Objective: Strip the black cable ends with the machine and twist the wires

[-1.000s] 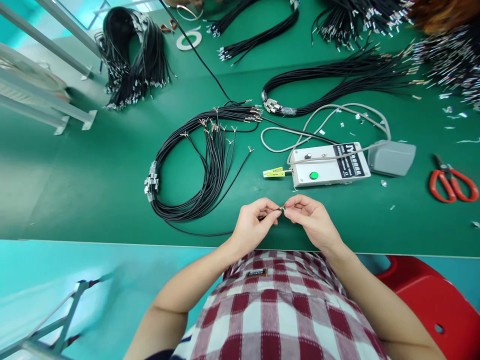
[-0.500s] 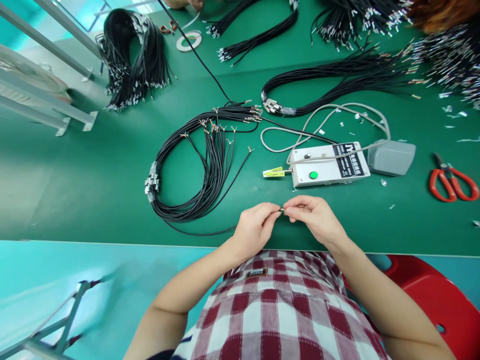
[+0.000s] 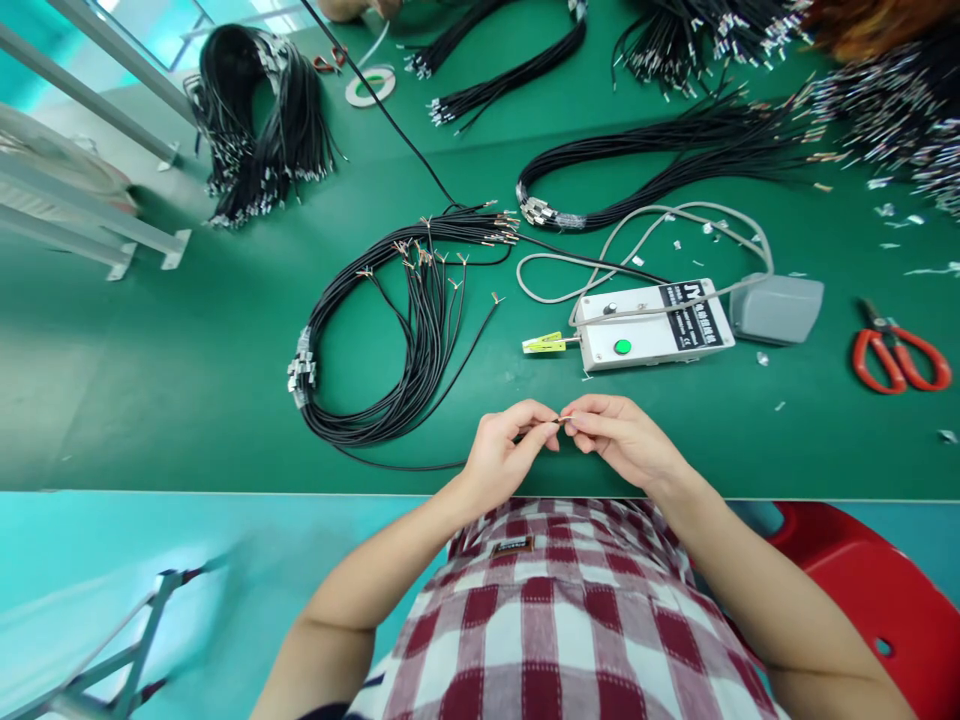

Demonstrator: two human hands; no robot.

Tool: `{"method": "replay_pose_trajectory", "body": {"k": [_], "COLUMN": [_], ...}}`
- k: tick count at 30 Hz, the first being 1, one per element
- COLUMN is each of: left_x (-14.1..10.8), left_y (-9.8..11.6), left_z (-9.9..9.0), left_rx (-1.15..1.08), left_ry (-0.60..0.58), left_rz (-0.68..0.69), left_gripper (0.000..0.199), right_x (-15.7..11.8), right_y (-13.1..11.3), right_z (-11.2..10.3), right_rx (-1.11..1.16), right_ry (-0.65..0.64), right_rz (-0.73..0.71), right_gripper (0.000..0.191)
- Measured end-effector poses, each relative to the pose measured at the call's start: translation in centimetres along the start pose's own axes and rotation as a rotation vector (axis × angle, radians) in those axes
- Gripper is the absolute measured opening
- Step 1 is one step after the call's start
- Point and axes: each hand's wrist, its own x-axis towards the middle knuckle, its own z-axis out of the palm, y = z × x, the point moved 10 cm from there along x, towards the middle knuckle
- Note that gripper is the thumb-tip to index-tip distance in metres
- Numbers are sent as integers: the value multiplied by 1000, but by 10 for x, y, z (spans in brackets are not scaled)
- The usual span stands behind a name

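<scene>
Close to the table's front edge, my left hand (image 3: 508, 448) pinches the end of a black cable (image 3: 405, 467) that runs out from a looped bundle on the left. My right hand (image 3: 616, 436) meets it fingertip to fingertip, closed on the thin stripped wire end (image 3: 564, 419) of that cable. The looped cable bundle (image 3: 352, 432) lies left of my hands, with splayed copper ends and a band of metal connectors (image 3: 302, 370). Just beyond my fingers is a white box machine (image 3: 652, 335) with a green button and a yellow-green clip-like tip (image 3: 545, 344).
A grey pedal-like block (image 3: 776, 308) and red-handled cutters (image 3: 896, 355) lie to the right. More black cable bundles (image 3: 592, 150) and a tape roll (image 3: 370, 87) are farther back. Another person's hand (image 3: 352, 8) shows at the top edge. A red stool (image 3: 855, 590) stands at right.
My fingers have shifted slightly on the cable end, and more of the thin wire shows between them. The whole view has moved a little.
</scene>
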Motion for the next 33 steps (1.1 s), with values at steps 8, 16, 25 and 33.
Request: {"method": "replay_pose_trajectory", "body": {"k": [8, 16, 25, 33], "left_x": [4, 5, 5, 5], "left_y": [-13, -18, -18, -15], "left_z": [8, 7, 5, 7], "left_rx": [-324, -401, -395, -400], "left_ry": [-28, -16, -24, -46], "left_rz": [-186, -237, -254, -236], "left_gripper": [35, 36, 38, 36], "right_x": [-13, -27, -31, -40], "right_y": [-24, -37, -54, -64], "right_z": [2, 1, 13, 21], "right_rx": [-252, -661, -653, -768], "right_ry": [227, 340, 306, 398], "right_rz": [-365, -543, -690, -870], "right_gripper": [20, 18, 17, 20]}}
